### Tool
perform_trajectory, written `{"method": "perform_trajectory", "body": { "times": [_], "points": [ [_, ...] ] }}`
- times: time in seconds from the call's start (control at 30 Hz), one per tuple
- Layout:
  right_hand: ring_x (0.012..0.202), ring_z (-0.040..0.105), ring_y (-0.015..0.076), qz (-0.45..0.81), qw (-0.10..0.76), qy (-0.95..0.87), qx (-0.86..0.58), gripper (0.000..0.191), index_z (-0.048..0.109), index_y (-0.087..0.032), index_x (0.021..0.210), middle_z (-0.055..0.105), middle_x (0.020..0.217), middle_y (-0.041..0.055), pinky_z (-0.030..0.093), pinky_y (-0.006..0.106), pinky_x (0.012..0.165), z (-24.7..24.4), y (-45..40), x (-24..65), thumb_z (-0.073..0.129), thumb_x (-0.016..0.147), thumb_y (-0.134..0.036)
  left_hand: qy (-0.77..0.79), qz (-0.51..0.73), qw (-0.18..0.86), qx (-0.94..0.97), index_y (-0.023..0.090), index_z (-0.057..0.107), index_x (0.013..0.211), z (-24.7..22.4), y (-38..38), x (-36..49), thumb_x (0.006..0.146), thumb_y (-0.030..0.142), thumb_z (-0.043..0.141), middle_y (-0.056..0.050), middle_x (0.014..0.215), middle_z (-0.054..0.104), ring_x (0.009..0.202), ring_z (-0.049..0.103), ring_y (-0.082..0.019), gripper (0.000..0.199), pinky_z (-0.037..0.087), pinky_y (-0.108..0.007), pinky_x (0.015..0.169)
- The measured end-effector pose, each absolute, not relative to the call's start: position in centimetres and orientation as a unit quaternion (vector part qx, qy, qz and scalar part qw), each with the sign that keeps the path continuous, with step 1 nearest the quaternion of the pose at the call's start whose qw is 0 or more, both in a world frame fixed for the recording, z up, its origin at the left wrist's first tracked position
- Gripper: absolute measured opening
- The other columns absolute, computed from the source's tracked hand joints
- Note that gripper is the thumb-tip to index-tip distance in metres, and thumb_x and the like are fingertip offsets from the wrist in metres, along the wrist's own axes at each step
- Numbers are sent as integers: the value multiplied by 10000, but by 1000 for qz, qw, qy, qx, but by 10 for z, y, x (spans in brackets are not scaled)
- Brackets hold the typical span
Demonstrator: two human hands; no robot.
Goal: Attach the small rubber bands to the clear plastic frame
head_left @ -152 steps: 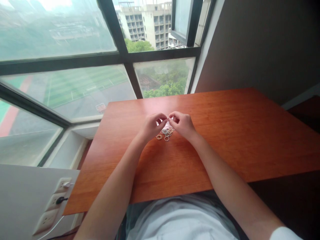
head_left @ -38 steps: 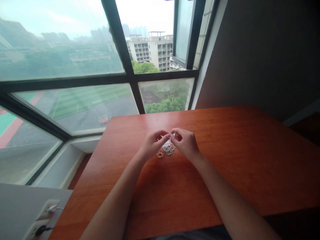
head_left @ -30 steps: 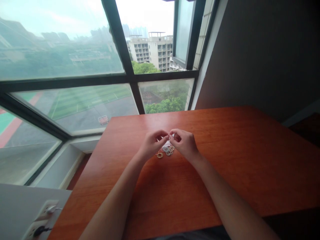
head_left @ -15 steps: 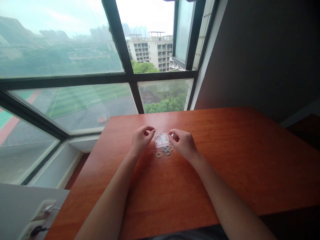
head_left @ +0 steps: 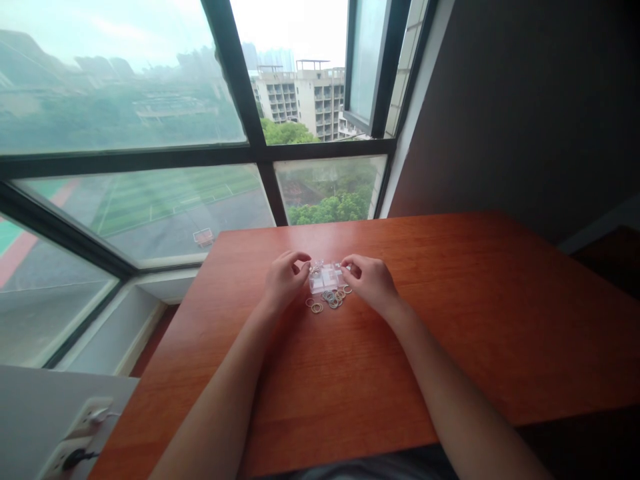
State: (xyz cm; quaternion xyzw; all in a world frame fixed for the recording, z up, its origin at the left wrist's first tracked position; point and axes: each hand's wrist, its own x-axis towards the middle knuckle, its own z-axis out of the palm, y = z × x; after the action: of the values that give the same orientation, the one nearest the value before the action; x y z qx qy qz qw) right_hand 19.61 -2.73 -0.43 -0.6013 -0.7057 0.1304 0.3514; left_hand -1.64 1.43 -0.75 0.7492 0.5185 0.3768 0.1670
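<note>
A small clear plastic box [head_left: 327, 281] with compartments sits on the table between my hands. Several small rings show in its left rear part. At the box's left side, my left hand [head_left: 286, 279] is curled, with a small gap between thumb and index tip and nothing visible in it. On the right, my right hand [head_left: 373, 281] has thumb and index finger brought together at the box's edge. Whatever they pinch is too small to make out. Just in front of the box lies a loose pile of silver and gold-toned rings [head_left: 334, 299]. Two more rings [head_left: 317, 308] lie left of the pile.
The reddish-brown wooden table [head_left: 340, 373] stretches widely around the box. Behind and left of it are dark-framed windows [head_left: 150, 162], one pane swung out. A dark wall [head_left: 500, 120] rises at the right. Wall sockets with plugs [head_left: 80, 440] are at lower left.
My left thumb and index finger have parted slightly, and the ring seen by their tips no longer shows there. My right hand has shifted slightly right; a ring shows more clearly below it.
</note>
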Motion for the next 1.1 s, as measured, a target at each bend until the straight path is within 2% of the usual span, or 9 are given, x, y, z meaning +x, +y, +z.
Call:
{"method": "perform_trajectory", "body": {
  "times": [0.43, 0.67, 0.8, 0.97, 1.1],
  "points": [
    [652, 609, 127, 212, 213, -769, -565, 164, 753, -243, 872, 721, 745, -1, 359, 226, 605, 4, -35, 204, 595, 842, -274, 513, 372, 179, 753, 183, 698, 875, -8, 12, -13, 822, 257, 596, -32, 865, 697, 592, 572, -114, 137, 442, -234, 580],
    [702, 629, 144, 206, 159, -772, -580, 189, 764, -262, 909, 732, 795, 6, 345, 235, 599, 3, -35, 211, 594, 837, -304, 531, 374, 182, 738, 175, 703, 882, -4, 12, -18, 819, 243, 588, -33, 867, 708, 601, 582, -115, 148, 447, -240, 599],
    [715, 630, 154, 208, 147, -772, -583, 202, 772, -266, 910, 737, 806, 11, 350, 241, 608, 4, -37, 209, 587, 829, -281, 533, 380, 192, 731, 170, 707, 893, -4, 15, -20, 817, 242, 584, -38, 870, 710, 612, 582, -120, 161, 454, -244, 607],
    [702, 618, 129, 273, 143, -795, -522, 268, 781, -268, 879, 732, 793, -9, 376, 219, 635, 2, -38, 208, 560, 783, -150, 531, 376, 199, 733, 166, 710, 890, -5, 15, -19, 814, 236, 586, -36, 845, 711, 604, 580, -118, 161, 452, -238, 597],
    [682, 605, 132, 262, 161, -777, -549, 243, 774, -261, 885, 713, 761, -3, 367, 223, 614, 1, -37, 210, 563, 801, -176, 530, 377, 197, 733, 167, 716, 894, -6, 16, -20, 818, 240, 587, -35, 832, 714, 609, 589, -120, 167, 449, -236, 592]
  ]
}}
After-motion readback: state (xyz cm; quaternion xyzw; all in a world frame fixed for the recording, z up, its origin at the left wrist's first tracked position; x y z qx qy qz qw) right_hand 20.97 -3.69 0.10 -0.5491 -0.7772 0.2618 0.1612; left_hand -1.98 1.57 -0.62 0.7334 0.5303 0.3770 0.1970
